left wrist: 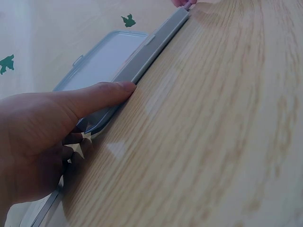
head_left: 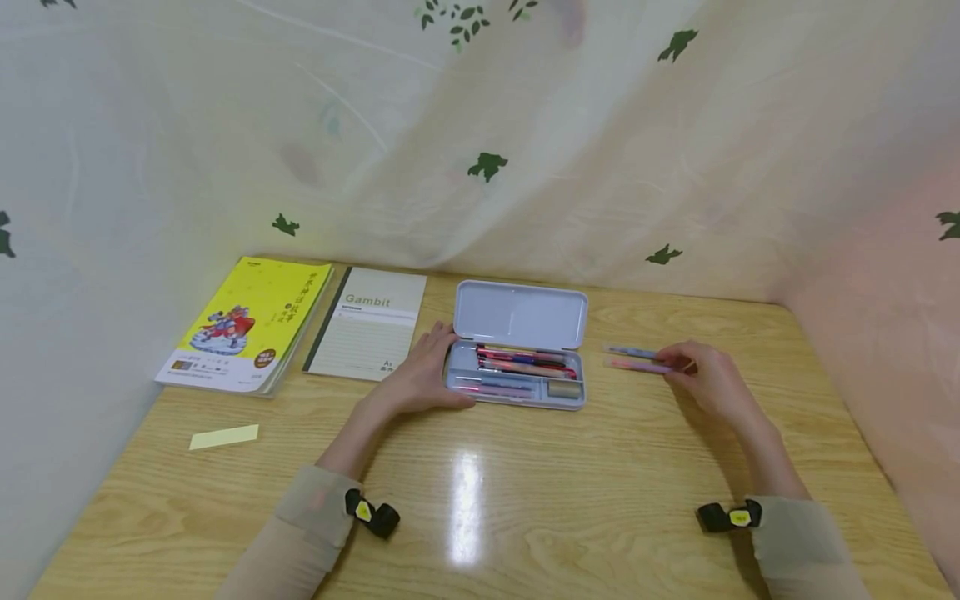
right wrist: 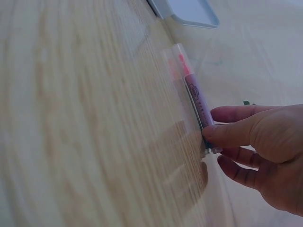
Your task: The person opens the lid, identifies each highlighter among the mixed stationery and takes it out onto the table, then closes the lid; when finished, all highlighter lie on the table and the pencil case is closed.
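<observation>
A pale blue metal pencil case (head_left: 520, 333) lies unfolded at the back of the table, its lid leaning up behind. Several pens (head_left: 525, 360) and a small beige block (head_left: 564, 389) fill its tray. My left hand (head_left: 420, 375) holds the left end of the case, the thumb along its front wall and the other fingers round the left side. To the right of the case, my right hand (head_left: 708, 379) pinches the near end of a purple highlighter (right wrist: 199, 99) with a clear cap and pink tip. A blue highlighter (head_left: 633, 352) lies alongside, its end hidden at the fingers.
Left of the case lie a Gambit notebook (head_left: 371, 325) and a yellow picture-covered book (head_left: 247, 325). A pale yellow paper strip (head_left: 223, 437) sits in front of them. A white patterned curtain (head_left: 487, 225) encloses the back and sides of the wooden table (head_left: 570, 500).
</observation>
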`<state>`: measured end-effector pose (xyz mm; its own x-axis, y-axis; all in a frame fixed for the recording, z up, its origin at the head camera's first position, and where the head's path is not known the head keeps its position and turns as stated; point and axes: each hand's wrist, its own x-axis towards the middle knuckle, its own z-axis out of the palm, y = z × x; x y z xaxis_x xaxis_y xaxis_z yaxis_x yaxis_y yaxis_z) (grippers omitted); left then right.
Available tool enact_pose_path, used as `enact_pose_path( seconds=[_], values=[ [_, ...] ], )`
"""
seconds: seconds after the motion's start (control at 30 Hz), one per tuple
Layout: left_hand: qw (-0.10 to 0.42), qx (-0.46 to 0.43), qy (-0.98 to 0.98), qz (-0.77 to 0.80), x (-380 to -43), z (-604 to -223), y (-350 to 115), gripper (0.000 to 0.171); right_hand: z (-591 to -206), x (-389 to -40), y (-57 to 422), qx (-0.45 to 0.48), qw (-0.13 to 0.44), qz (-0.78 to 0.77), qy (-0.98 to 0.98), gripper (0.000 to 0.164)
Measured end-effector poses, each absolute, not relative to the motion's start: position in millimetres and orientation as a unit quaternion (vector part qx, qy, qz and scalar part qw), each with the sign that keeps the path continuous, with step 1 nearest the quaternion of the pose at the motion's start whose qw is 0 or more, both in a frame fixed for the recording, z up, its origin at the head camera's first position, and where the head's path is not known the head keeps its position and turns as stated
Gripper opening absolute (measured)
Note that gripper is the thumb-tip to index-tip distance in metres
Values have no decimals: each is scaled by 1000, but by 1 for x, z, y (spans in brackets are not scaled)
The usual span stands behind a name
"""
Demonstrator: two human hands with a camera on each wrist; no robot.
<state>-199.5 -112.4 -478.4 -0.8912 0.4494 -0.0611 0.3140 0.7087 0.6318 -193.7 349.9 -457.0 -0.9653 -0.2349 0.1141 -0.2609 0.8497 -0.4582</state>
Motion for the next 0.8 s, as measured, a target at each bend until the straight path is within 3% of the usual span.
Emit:
enact_pose_path(
  seconds=[0.8],
  values=[
    [116,199,919,321,-200,-480,-111,107,-453,-193,350,134,32,242,-961,26]
  ],
)
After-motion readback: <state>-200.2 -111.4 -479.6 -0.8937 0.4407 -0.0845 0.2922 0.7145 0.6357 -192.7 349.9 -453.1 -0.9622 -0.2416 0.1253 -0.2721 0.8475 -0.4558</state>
